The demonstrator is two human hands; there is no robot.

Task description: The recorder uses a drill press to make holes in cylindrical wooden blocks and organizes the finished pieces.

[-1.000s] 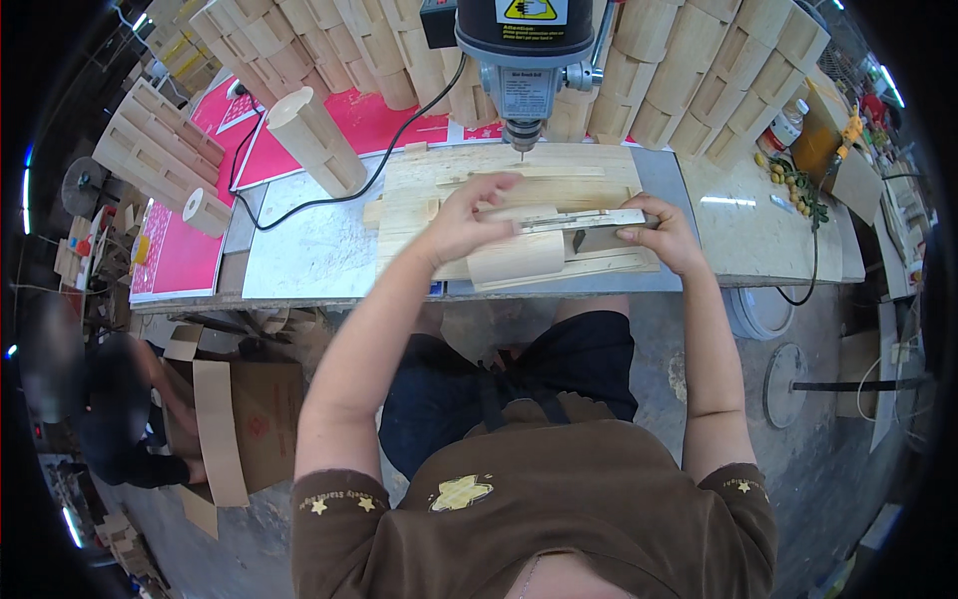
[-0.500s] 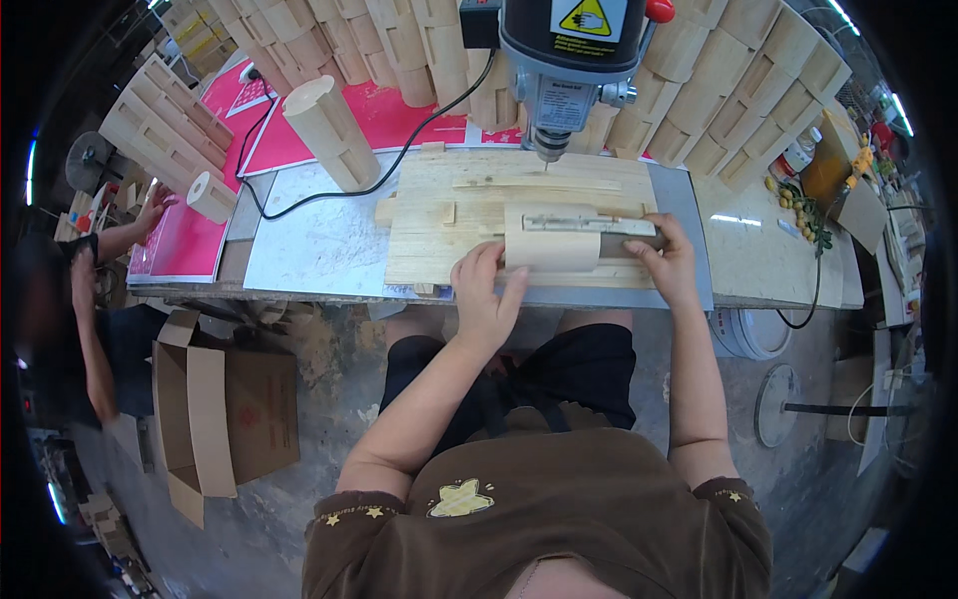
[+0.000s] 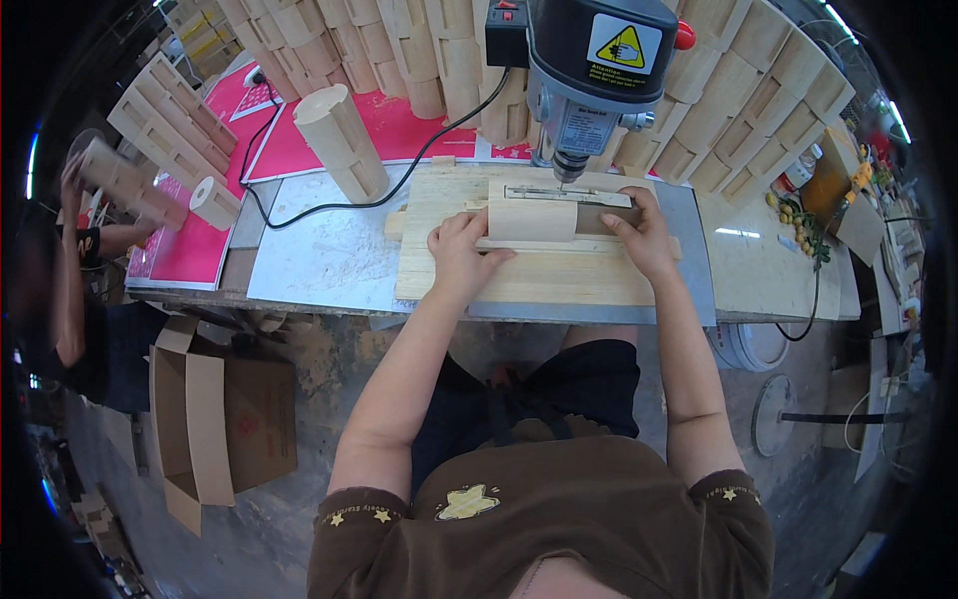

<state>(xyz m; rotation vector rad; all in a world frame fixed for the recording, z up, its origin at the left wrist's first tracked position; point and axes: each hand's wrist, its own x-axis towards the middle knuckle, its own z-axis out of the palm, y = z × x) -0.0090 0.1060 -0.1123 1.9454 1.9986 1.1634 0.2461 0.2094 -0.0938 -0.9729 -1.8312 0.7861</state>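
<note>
Grips dark bar [image 3: 596, 221] with right hand [image 3: 645, 235] and, seemingly, wooden cylinder [image 3: 534, 222] with left hand [image 3: 461, 262], over mid-frame board [image 3: 529, 282] on workbench [image 3: 763, 265], with stacked cylinders [image 3: 743, 100] upper right, carton [image 3: 264, 424] lower left.

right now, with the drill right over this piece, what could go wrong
The bare left hand and right hand are close to the drill; if the wooden cylinder rolled or slipped, fingers might meet the bit.

The black cord curves close past the foot of the upright wooden column; a tug on it could perhaps topple that column.
</note>
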